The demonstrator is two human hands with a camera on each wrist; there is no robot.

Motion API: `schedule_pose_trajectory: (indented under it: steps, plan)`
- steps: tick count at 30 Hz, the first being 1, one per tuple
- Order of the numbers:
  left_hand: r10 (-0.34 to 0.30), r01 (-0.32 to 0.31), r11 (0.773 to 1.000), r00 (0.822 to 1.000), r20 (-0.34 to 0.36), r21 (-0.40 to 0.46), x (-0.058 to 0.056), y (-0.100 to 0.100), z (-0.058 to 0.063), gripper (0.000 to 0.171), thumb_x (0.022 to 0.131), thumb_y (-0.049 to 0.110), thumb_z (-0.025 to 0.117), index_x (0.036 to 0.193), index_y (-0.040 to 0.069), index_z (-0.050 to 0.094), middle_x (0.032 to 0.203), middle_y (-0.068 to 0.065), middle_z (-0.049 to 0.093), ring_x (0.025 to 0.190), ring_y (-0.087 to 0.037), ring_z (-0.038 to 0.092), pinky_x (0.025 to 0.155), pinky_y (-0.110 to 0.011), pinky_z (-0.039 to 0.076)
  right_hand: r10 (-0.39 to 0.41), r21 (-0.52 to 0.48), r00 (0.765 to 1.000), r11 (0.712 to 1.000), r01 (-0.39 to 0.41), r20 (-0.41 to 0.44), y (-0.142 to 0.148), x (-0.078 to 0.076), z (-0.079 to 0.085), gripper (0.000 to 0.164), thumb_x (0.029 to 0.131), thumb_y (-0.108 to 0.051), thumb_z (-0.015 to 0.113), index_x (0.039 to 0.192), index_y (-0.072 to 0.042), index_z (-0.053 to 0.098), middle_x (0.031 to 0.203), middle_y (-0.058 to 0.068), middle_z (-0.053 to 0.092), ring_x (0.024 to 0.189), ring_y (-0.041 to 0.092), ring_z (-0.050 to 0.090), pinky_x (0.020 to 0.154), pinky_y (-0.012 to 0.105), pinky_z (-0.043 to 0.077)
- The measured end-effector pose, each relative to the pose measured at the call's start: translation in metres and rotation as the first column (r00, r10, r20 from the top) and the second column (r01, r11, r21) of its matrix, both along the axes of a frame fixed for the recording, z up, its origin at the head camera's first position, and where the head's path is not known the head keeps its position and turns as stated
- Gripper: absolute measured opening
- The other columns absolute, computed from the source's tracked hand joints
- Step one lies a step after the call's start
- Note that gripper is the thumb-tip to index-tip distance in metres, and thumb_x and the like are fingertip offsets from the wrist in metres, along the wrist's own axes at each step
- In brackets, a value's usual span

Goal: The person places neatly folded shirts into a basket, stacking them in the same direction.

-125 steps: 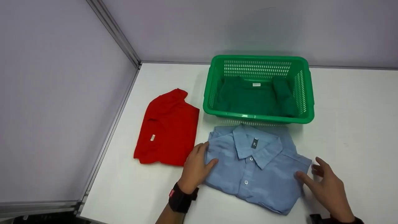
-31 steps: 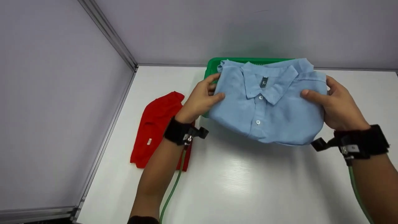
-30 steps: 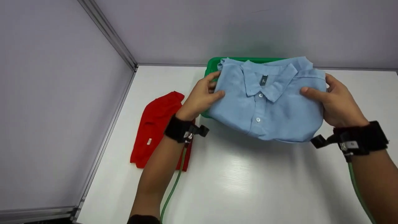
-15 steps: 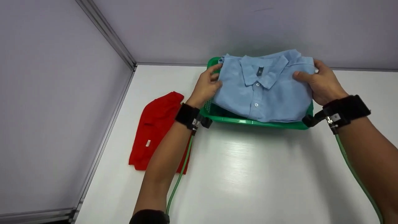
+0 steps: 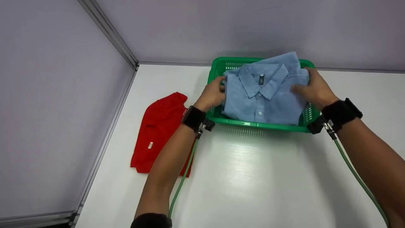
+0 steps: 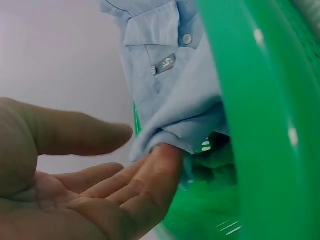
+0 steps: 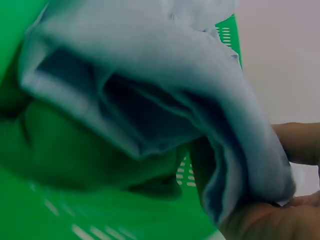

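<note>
A folded light blue button-up shirt (image 5: 262, 95) lies inside the green basket (image 5: 253, 124), its collar upward and one back corner rising above the rim. At the shirt's left edge is my left hand (image 5: 213, 94). In the left wrist view, that hand's fingertips (image 6: 167, 157) touch the shirt's underside while its thumb stands apart from the cloth. My right hand (image 5: 316, 88) holds the right edge, thumb over the top, slightly blurred. The right wrist view shows layered blue cloth (image 7: 190, 75) between the fingers and thumb. Dark green cloth (image 7: 85, 150) lies beneath the shirt.
A folded red garment (image 5: 161, 126) with a small white label lies left of the basket, partly behind the left forearm. The basket stands on a white table (image 5: 246, 177) near the back wall (image 5: 190, 31). Green cables (image 5: 183, 177) run from the wrist cameras.
Both hands have lifted the blue shirt from the table, carried it away from the body and lowered it into the basket. The left thumb has come off the cloth.
</note>
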State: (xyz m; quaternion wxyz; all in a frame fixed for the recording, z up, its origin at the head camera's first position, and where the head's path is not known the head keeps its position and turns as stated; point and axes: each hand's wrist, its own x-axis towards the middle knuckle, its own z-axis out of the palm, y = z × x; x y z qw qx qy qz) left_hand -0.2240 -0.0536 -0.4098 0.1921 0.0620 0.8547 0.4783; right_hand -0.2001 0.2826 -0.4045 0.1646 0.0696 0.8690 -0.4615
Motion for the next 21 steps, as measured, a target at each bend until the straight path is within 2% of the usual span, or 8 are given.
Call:
schedule_pose_trajectory:
  steps: [3,7,11,14,16,19,21]
  plan:
    - [-0.036,0.033,0.997,0.998,-0.042,-0.067,0.004,0.003,0.002,0.070,0.099,-0.002,0.053,0.165,0.005,0.030,0.156,-0.020,0.054,0.143,-0.029,0.054,0.112,-0.041,0.051,0.029,0.132,0.999,0.991,-0.024,-0.033,0.000,0.004,0.001,0.096,0.105,-0.027,0.060,0.169,-0.007,-0.009,0.163,0.040,0.025,0.146,0.057,0.035,0.117,0.074,0.033]
    - [-0.100,0.074,0.982,0.983,-0.151,-0.173,0.011,0.010,0.005,0.065,0.103,0.001,0.052,0.165,0.001,0.029,0.161,-0.021,0.048,0.149,-0.029,0.048,0.121,-0.039,0.044,0.059,0.264,0.984,0.964,-0.013,-0.168,-0.005,0.015,0.001,0.093,0.102,-0.020,0.063,0.169,-0.003,0.000,0.159,0.046,0.028,0.142,0.062,0.038,0.114,0.077,0.035]
    - [-0.172,0.132,0.975,0.957,-0.232,-0.179,0.020,0.018,0.006,0.058,0.106,0.003,0.051,0.161,0.000,0.035,0.159,-0.021,0.051,0.147,-0.032,0.052,0.122,-0.040,0.043,0.120,0.367,0.932,0.930,0.015,-0.343,-0.014,0.030,0.002,0.078,0.098,-0.010,0.066,0.164,0.003,0.026,0.162,0.040,0.027,0.149,0.058,0.030,0.118,0.074,0.032]
    - [-0.242,0.208,0.964,0.946,-0.217,-0.168,0.024,0.022,0.006,0.055,0.107,0.005,0.050,0.160,0.000,0.037,0.156,-0.022,0.054,0.142,-0.035,0.057,0.117,-0.041,0.048,0.213,0.434,0.887,0.901,-0.016,-0.410,-0.020,0.039,-0.001,0.062,0.096,-0.007,0.069,0.152,0.009,0.045,0.160,0.036,0.035,0.150,0.056,0.030,0.120,0.071,0.033]
    - [-0.286,0.252,0.949,0.941,-0.180,-0.191,0.025,0.025,0.005,0.055,0.108,0.009,0.050,0.161,0.001,0.036,0.155,-0.023,0.055,0.141,-0.034,0.058,0.116,-0.041,0.050,0.272,0.460,0.882,0.885,-0.072,-0.385,-0.022,0.042,-0.004,0.053,0.097,-0.008,0.069,0.145,0.010,0.053,0.156,0.035,0.041,0.147,0.054,0.036,0.119,0.070,0.035]
    - [-0.317,0.282,0.926,0.942,-0.111,-0.249,0.024,0.026,0.002,0.058,0.109,0.014,0.050,0.163,0.002,0.032,0.152,-0.022,0.058,0.137,-0.029,0.060,0.115,-0.040,0.049,0.333,0.466,0.902,0.867,-0.178,-0.275,-0.022,0.044,-0.010,0.051,0.101,-0.014,0.065,0.144,0.011,0.054,0.151,0.036,0.048,0.142,0.055,0.043,0.117,0.070,0.037]
    - [-0.322,0.290,0.913,0.944,-0.070,-0.287,0.024,0.027,0.000,0.061,0.110,0.019,0.051,0.164,0.003,0.030,0.133,-0.020,0.068,0.120,-0.025,0.066,0.110,-0.040,0.051,0.350,0.462,0.916,0.857,-0.228,-0.197,-0.021,0.044,-0.014,0.053,0.103,-0.017,0.063,0.147,0.010,0.051,0.150,0.037,0.049,0.141,0.056,0.046,0.116,0.071,0.038]
